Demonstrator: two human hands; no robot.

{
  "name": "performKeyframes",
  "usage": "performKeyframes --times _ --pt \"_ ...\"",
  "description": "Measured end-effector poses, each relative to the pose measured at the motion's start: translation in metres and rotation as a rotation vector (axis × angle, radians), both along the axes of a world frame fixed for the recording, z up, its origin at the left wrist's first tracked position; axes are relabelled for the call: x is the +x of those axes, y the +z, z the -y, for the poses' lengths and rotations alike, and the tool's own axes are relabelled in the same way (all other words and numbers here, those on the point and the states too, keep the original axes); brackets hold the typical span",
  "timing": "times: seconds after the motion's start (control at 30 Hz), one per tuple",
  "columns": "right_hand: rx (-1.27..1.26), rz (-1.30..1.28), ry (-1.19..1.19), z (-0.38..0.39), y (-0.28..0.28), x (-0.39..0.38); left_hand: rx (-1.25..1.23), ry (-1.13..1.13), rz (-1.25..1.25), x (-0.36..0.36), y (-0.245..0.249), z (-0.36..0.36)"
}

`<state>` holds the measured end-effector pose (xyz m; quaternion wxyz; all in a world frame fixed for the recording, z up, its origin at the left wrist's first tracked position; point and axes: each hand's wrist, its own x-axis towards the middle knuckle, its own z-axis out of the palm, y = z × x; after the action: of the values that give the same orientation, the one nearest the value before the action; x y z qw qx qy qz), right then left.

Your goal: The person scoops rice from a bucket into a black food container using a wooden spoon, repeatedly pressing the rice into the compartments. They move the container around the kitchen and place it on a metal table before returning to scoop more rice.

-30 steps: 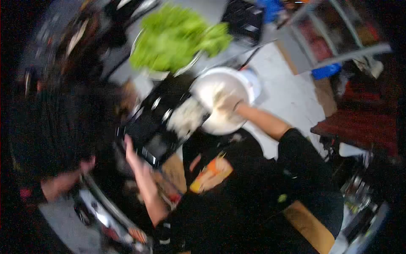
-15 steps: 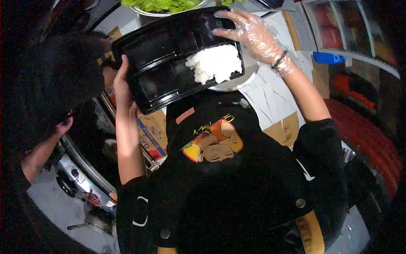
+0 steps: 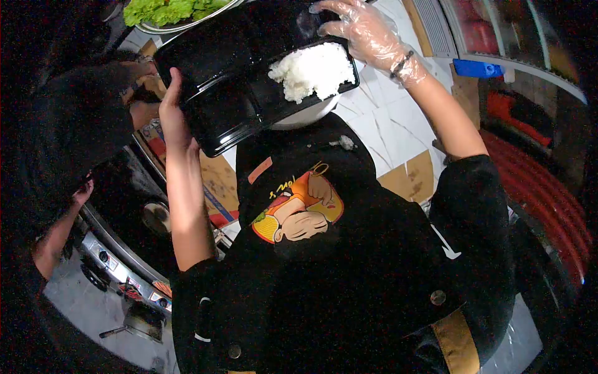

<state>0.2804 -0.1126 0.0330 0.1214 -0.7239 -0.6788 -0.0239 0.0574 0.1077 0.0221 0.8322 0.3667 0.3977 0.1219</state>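
Note:
A black compartment tray (image 3: 224, 128) is held up in front of my chest, slanting up to the right. White rice (image 3: 314, 71) is heaped in its near right compartment; the other visible compartments look bare. My bare left hand (image 3: 176, 121) grips the tray's left end, thumb up along the rim. At the far right corner my right hand (image 3: 367, 37), in a clear plastic glove, hooks its fingers over the edge, and part of its grip is hidden. Below the tray a white bowl (image 3: 308, 116) shows only its near side.
Green lettuce (image 3: 174, 9) fills a container at the back left. Another person's arm (image 3: 56, 234) reaches in at the left, near a dark cooking surface with control knobs. A metal pan (image 3: 144, 324) stands lower left. A blue object (image 3: 476, 68) lies at the right.
The tray and both hands have shifted slightly up and left in view. More of the white bowl's near side and the lettuce shows. Both hands stay on the tray.

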Motion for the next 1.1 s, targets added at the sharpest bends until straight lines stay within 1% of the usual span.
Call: performKeyframes --times 0.07,0.13,0.2,0.27,0.3,0.37,0.43,0.5,0.57,0.63,0.67,0.7,0.77,0.8,0.83,0.87,0.9,0.93,0.97,1.0,1.03,1.07,1.1 --pt "-0.034 -0.022 -0.016 -0.005 -0.003 -0.004 -0.018 0.003 0.076 -0.002 -0.004 0.000" --pt "-0.113 -0.024 -0.053 -0.014 -0.006 -0.005 -0.035 0.032 0.070 -0.003 -0.004 0.002" --pt "-0.146 -0.034 -0.033 -0.010 0.005 -0.002 -0.064 0.065 0.062 -0.004 0.001 0.012" --pt "-0.169 -0.047 -0.015 -0.014 0.007 -0.002 -0.107 0.040 0.155 -0.007 -0.003 0.013" --pt "-0.190 -0.047 -0.006 -0.017 0.006 -0.002 -0.110 0.048 0.151 -0.007 -0.005 0.012" --pt "-0.219 -0.055 0.006 -0.021 0.002 -0.001 -0.075 0.052 0.026 -0.004 -0.006 0.013" --pt "-0.365 -0.057 0.018 -0.021 -0.003 0.006 -0.088 0.068 -0.006 -0.001 -0.006 0.017" --pt "-0.399 -0.087 0.046 -0.006 0.010 0.016 -0.094 0.070 -0.031 0.004 -0.004 0.016" --pt "-0.374 0.057 -0.101 0.022 0.025 0.023 -0.180 0.005 0.073 0.003 0.002 0.015" --pt "-0.332 -0.020 -0.356 0.073 0.017 0.020 -0.182 -0.007 0.086 -0.006 -0.003 0.015" --pt "-0.328 -0.017 -0.357 0.083 0.020 0.020 -0.184 -0.013 0.108 -0.006 -0.001 0.012" --pt "-0.541 -0.101 -0.612 0.092 0.020 0.020 -0.180 -0.016 0.112 -0.006 -0.002 0.009" --pt "-0.750 -0.193 -0.872 0.110 0.000 0.013 -0.183 0.004 0.081 -0.005 -0.010 0.006" --pt "-0.409 -0.309 -0.785 0.123 -0.022 0.004 -0.175 -0.006 0.084 -0.005 -0.013 0.006" --pt "-0.065 -0.411 -0.691 0.130 -0.034 0.000 -0.126 0.033 0.014 -0.004 -0.013 0.007" --pt "-0.101 -0.427 -0.731 0.121 -0.025 -0.015 -0.074 0.056 -0.042 0.001 -0.009 0.010" --pt "0.001 -0.235 -0.616 0.109 -0.015 -0.020 -0.120 0.064 -0.056 0.011 0.005 0.016" --pt "-0.107 -0.235 -0.641 0.098 -0.001 -0.029 -0.026 0.075 -0.153 0.019 0.014 0.023" --pt "-0.060 -0.241 -0.590 0.097 -0.007 -0.034 0.004 0.077 -0.257 0.026 0.023 0.027" --pt "0.074 -0.253 -0.541 0.096 -0.026 -0.040 0.018 -0.033 -0.240 0.029 0.023 0.022" --pt "0.220 -0.249 -0.494 0.100 -0.051 -0.043 -0.034 -0.094 -0.307 0.047 0.056 0.042" --pt "0.214 -0.159 -0.489 0.104 -0.071 -0.052 -0.147 -0.286 -0.163 0.044 0.060 0.041" --pt "0.457 -0.183 -0.466 0.103 -0.058 -0.075 0.132 -0.356 -0.068 0.031 0.003 -0.001"
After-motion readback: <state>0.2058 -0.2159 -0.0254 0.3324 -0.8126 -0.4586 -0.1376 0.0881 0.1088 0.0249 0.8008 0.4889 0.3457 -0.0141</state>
